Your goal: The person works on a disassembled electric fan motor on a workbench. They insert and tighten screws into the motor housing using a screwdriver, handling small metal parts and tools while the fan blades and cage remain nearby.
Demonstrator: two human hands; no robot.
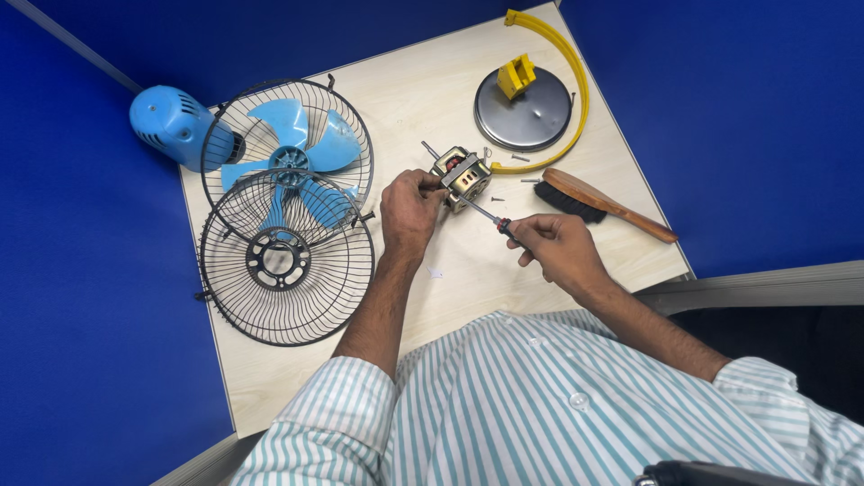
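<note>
The left hand (409, 211) clasps the fan motor (463, 176) to steady it, while the right hand (558, 247) grips a screwdriver (490, 218) (tip at the motor), wire guards (286, 261) lying beyond the left.

The person is wearing a collared, button-front shirt (540, 396) in white with narrow pale green vertical stripes. Small white buttons are showing down the front placket. Both sleeves are sitting rolled back near the elbows, leaving forearms and hands bare; no rings or watch are showing.
</note>
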